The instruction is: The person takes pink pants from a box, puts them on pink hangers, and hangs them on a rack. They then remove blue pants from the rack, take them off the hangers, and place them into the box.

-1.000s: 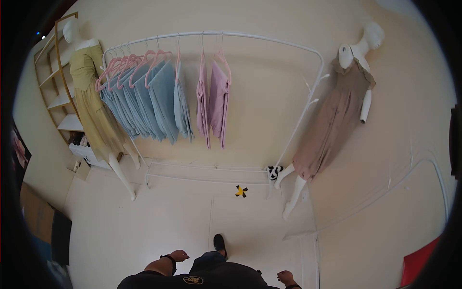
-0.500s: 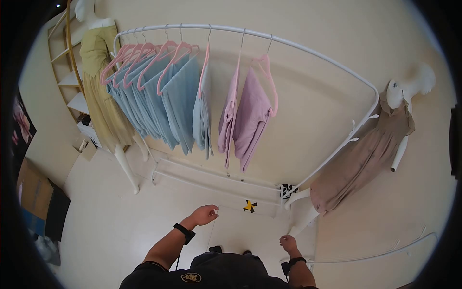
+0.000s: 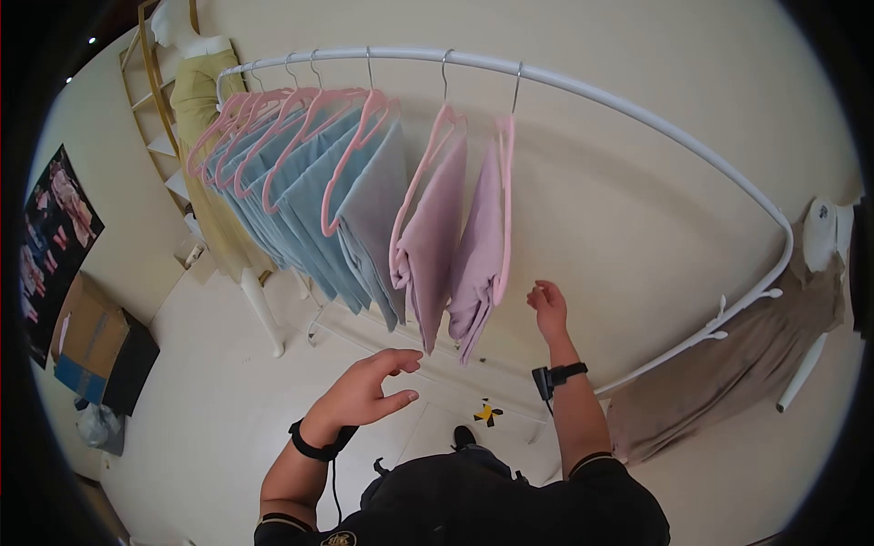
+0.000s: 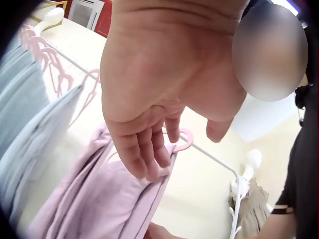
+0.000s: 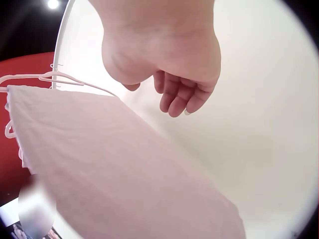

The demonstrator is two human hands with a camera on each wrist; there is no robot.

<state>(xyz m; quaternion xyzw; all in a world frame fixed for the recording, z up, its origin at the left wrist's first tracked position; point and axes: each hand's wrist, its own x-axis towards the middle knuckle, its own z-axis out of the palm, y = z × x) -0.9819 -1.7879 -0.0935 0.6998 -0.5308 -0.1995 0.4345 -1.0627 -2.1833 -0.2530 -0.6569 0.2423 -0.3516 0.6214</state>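
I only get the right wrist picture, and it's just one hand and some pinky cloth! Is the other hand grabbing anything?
Observer: No. In the head view, the left hand is there too, and it holds nothing.
Operator: Okay! What other colour clothes are hanging up?
Observer: Light-blue garments; they hang on the white rail beside the pink ones.
Operator: Ooh. Is there anything funny on the floor?
Observer: Yes, the head view shows a yellow-and-black mark on it.
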